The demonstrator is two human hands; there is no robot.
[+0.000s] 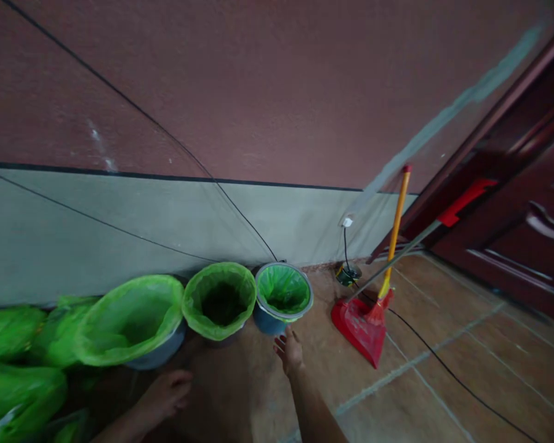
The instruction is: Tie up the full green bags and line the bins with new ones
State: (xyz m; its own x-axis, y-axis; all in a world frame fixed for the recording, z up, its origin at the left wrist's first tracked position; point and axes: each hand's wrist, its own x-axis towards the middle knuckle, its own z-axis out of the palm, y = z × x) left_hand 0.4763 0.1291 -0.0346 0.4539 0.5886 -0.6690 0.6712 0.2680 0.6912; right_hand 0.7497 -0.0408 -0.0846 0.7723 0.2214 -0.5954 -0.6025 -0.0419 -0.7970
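My right hand (290, 352) reaches toward a small trash bin (270, 321) with a grey rim and a green liner, its fingers apart and holding nothing. Whether the fingertips touch the bin I cannot tell. Low in front of the other bins is my left hand (167, 392), slightly blurred, with loosely bent fingers and nothing visible in it. Beside the small bin stands a middle trash bin (219, 335), a green bag folded over its rim. To its left is a larger lined trash bin (159, 352).
Filled green bags (13, 394) lie at the far left. On the right, a red dustpan (362, 332) and a yellow-handled broom (399, 215) stand near a small can (348, 274). A black cable (436, 357) crosses the tiled floor toward a dark red door (512, 246).
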